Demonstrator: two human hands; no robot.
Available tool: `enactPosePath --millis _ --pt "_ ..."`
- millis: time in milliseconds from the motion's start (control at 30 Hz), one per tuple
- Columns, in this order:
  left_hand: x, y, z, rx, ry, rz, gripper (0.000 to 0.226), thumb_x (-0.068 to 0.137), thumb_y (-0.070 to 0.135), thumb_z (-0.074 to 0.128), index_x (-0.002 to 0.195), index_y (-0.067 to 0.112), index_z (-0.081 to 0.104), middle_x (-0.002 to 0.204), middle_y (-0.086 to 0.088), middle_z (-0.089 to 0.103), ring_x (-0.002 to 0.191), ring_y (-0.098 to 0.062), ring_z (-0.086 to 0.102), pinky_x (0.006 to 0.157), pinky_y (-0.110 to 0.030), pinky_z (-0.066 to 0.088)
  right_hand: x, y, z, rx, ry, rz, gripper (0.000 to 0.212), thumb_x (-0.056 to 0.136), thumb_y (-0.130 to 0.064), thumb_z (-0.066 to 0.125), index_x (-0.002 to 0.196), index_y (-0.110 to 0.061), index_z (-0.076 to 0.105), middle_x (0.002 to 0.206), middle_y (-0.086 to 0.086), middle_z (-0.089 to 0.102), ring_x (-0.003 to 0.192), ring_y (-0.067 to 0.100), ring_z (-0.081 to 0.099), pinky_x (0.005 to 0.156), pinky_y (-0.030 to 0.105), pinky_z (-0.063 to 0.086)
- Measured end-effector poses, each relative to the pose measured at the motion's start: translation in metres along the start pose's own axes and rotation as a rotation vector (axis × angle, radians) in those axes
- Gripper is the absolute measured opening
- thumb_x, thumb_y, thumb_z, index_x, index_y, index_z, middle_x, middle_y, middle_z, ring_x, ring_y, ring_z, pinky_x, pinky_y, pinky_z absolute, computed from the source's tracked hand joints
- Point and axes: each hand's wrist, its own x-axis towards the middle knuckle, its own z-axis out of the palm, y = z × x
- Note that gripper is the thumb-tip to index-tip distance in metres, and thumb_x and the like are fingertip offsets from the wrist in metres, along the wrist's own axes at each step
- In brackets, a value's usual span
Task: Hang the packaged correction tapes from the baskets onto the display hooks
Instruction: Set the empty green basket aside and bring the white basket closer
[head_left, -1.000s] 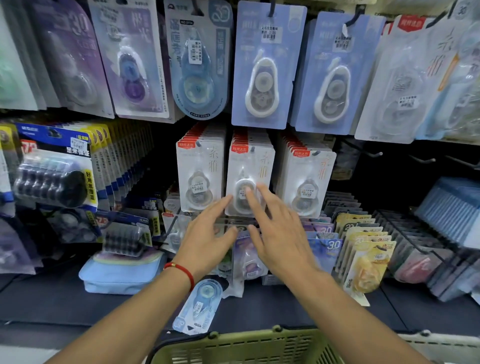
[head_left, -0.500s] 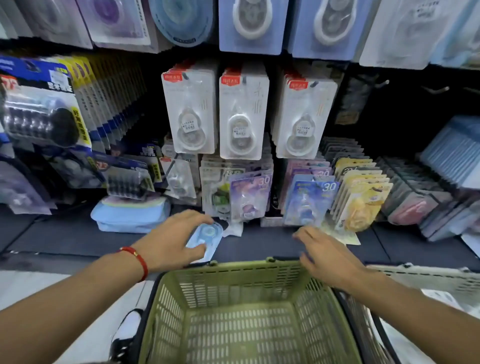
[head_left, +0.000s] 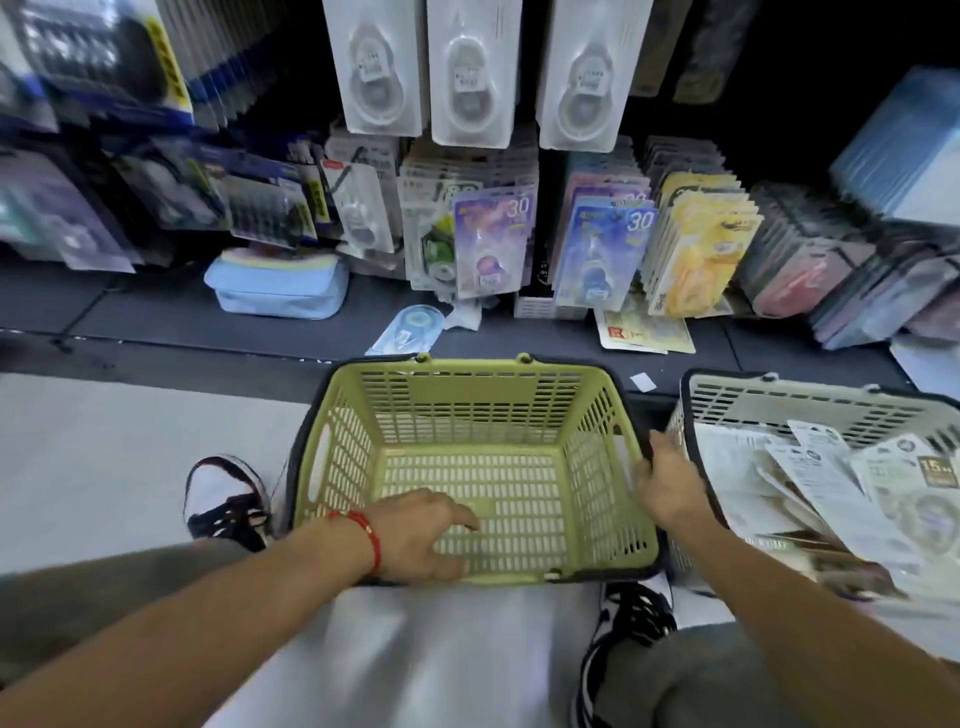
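An empty green basket (head_left: 467, 410) stands on the floor in front of me. My left hand (head_left: 421, 535) reaches inside it, with fingers spread loosely over the slotted bottom and holding nothing. My right hand (head_left: 670, 483) grips the basket's right rim. Beside it on the right is a pale grey basket (head_left: 779, 410) holding several packaged correction tapes (head_left: 831, 483). White-carded correction tapes (head_left: 467, 78) hang on hooks above. One blue correction tape pack (head_left: 408, 330) lies loose on the dark shelf base.
Purple, blue and yellow tape packs (head_left: 696, 260) stand in rows on the low shelf. A light blue pouch (head_left: 278, 291) lies at the left. My shoes (head_left: 228, 499) flank the green basket on the grey floor.
The view tilted down from the hooks to the floor. My left hand left the blue pack on the shelf base and went into the green basket. My right hand took hold of its rim.
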Motion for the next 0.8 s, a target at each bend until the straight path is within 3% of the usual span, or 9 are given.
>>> enactPosePath --millis 67,167,267,300,367,500,600,700,800 --pt "0.01 0.03 0.028 -0.105 0.081 -0.019 0.065 0.101 0.049 0.06 0.157 0.023 0.04 0.158 -0.01 0.047 0.145 -0.026 0.043 0.116 -0.033 0.037 -0.006 -0.008 0.011 0.091 0.035 0.059 0.031 0.103 -0.008 0.05 0.133 -0.002 0.058 0.123 0.028 0.066 0.114 0.045 0.064 0.095 0.049 0.054" --pt "0.021 0.063 0.059 -0.121 0.212 -0.099 0.071 0.099 0.058 0.055 0.158 0.022 0.036 0.154 -0.009 0.05 0.141 -0.03 0.045 0.113 -0.042 0.039 -0.023 -0.033 0.023 0.239 -0.029 0.056 0.028 0.101 -0.007 0.054 0.126 -0.004 0.064 0.118 0.024 0.07 0.108 0.041 0.067 0.091 0.043 0.056" --pt "0.025 0.071 0.08 -0.126 0.301 -0.243 0.073 0.098 0.067 0.046 0.154 0.023 0.035 0.144 -0.009 0.059 0.132 -0.031 0.054 0.11 -0.047 0.034 -0.045 -0.057 0.04 0.61 -0.364 -0.009 0.025 0.106 -0.009 0.056 0.129 -0.002 0.065 0.113 0.018 0.074 0.088 0.032 0.074 0.07 0.034 0.06" --pt "0.023 0.067 0.086 -0.094 0.324 -0.306 0.071 0.099 0.069 0.042 0.151 0.021 0.036 0.139 -0.01 0.063 0.13 -0.031 0.057 0.111 -0.05 0.032 -0.053 -0.064 0.045 0.702 -0.524 -0.028 0.027 0.109 -0.014 0.053 0.132 -0.005 0.064 0.117 0.015 0.073 0.091 0.031 0.076 0.069 0.033 0.062" --pt "0.016 0.047 0.095 0.001 0.354 -0.437 0.061 0.105 0.063 0.034 0.147 0.019 0.036 0.131 -0.01 0.068 0.124 -0.031 0.062 0.117 -0.055 0.026 -0.062 -0.073 0.053 0.557 -0.645 -0.143 0.035 0.11 -0.023 0.053 0.144 -0.016 0.06 0.135 0.007 0.066 0.11 0.03 0.073 0.08 0.031 0.06" --pt "-0.011 -0.013 0.104 0.066 0.436 -0.654 0.041 0.111 0.041 0.028 0.147 0.022 0.037 0.114 -0.003 0.075 0.112 -0.027 0.066 0.122 -0.059 0.017 -0.052 -0.059 0.053 0.029 -0.159 -0.418 0.04 0.103 -0.012 0.056 0.143 -0.012 0.062 0.148 0.009 0.06 0.134 0.028 0.057 0.111 0.031 0.041" --pt "-0.029 -0.054 0.099 0.012 0.537 -0.838 0.031 0.11 0.029 0.034 0.138 0.022 0.045 0.104 0.002 0.075 0.11 -0.025 0.066 0.124 -0.062 0.013 -0.028 -0.02 0.03 -0.216 0.181 -0.325 0.049 0.092 -0.005 0.064 0.141 -0.002 0.06 0.156 0.023 0.047 0.146 0.039 0.04 0.121 0.047 0.027" --pt "-0.04 -0.081 0.09 -0.113 0.594 -0.949 0.037 0.108 0.022 0.041 0.145 0.021 0.044 0.108 -0.004 0.074 0.11 -0.026 0.067 0.127 -0.058 0.012 -0.015 0.017 0.015 -0.162 0.236 -0.076 0.06 0.091 -0.009 0.065 0.147 -0.001 0.046 0.154 0.028 0.039 0.141 0.049 0.036 0.115 0.058 0.03" --pt "-0.034 -0.069 0.077 -0.154 0.643 -0.979 0.055 0.102 0.019 0.051 0.154 0.017 0.033 0.138 -0.011 0.059 0.132 -0.03 0.052 0.123 -0.059 0.02 -0.015 0.03 0.017 -0.015 0.185 0.018 0.066 0.091 -0.008 0.068 0.148 0.007 0.038 0.148 0.031 0.043 0.131 0.053 0.04 0.106 0.059 0.038"
